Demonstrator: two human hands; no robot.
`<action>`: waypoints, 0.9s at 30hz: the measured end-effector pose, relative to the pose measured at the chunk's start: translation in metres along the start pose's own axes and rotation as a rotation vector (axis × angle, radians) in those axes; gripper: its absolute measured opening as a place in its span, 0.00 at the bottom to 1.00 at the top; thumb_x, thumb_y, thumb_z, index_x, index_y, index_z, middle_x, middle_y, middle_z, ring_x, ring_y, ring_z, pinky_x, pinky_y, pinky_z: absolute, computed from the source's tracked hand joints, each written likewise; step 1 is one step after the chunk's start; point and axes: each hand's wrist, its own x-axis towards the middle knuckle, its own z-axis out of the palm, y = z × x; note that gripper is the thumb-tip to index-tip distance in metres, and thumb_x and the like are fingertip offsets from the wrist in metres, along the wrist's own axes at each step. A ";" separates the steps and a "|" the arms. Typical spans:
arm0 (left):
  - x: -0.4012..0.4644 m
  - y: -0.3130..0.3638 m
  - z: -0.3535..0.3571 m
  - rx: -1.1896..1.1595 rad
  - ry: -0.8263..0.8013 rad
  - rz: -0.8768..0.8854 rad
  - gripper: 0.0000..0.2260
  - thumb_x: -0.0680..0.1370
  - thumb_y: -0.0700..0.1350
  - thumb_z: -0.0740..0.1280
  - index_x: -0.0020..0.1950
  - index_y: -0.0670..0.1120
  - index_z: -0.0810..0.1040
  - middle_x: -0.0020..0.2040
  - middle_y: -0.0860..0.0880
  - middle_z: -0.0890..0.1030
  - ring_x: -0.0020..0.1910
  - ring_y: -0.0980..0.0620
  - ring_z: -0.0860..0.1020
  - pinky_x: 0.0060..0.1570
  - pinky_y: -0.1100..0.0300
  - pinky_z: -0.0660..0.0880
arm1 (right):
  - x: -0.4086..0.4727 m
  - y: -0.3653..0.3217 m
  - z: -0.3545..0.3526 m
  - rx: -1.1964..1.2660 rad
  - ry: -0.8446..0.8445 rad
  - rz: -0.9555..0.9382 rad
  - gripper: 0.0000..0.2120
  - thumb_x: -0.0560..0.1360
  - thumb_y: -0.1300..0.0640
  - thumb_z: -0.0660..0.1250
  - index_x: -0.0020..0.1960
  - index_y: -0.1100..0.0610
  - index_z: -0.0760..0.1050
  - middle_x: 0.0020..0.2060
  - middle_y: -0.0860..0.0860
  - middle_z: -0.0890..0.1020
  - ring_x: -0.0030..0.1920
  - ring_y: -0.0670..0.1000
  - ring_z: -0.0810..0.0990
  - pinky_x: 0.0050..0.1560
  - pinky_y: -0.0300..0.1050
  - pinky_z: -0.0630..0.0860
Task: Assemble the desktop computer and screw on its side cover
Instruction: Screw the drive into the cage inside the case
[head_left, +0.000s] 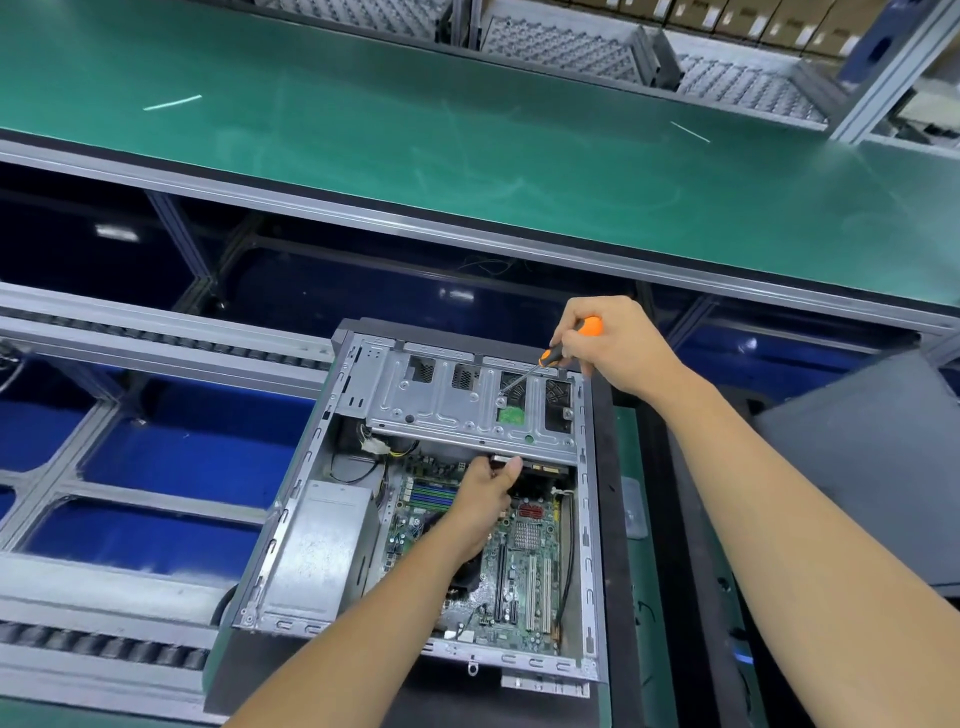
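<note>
Open computer case (291, 525) lies on its side just before me, motherboard (524, 561) exposed. My left hand (485, 499) reaches inside, fingers curled on a dark part under the drive cage (457, 400). My right hand (608, 340) grips the orange screwdriver (550, 356), tip on the cage. Green bench (467, 140) beyond.

Bright even overhead light, lamp glare on glossy blue panels (197, 447), wide-angle bending at edges, slightly soft focus
</note>
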 end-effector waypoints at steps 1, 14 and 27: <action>-0.001 0.001 0.000 -0.008 -0.003 0.011 0.15 0.81 0.56 0.65 0.50 0.45 0.67 0.40 0.52 0.70 0.37 0.57 0.69 0.46 0.61 0.71 | 0.000 0.001 0.000 -0.002 -0.002 0.002 0.09 0.70 0.58 0.65 0.35 0.48 0.79 0.36 0.50 0.86 0.34 0.56 0.85 0.36 0.51 0.83; -0.005 0.002 0.000 0.063 0.017 0.031 0.12 0.81 0.57 0.65 0.51 0.49 0.69 0.49 0.51 0.75 0.52 0.55 0.76 0.60 0.52 0.74 | 0.005 0.004 0.001 0.000 -0.002 -0.007 0.10 0.72 0.59 0.65 0.35 0.49 0.79 0.35 0.50 0.85 0.32 0.56 0.84 0.36 0.51 0.83; 0.007 -0.006 -0.001 0.124 0.042 0.021 0.19 0.82 0.56 0.64 0.59 0.42 0.68 0.60 0.46 0.77 0.65 0.47 0.74 0.69 0.45 0.70 | 0.012 0.007 0.003 -0.007 -0.030 0.018 0.10 0.73 0.61 0.66 0.35 0.50 0.78 0.36 0.50 0.85 0.31 0.56 0.83 0.33 0.48 0.81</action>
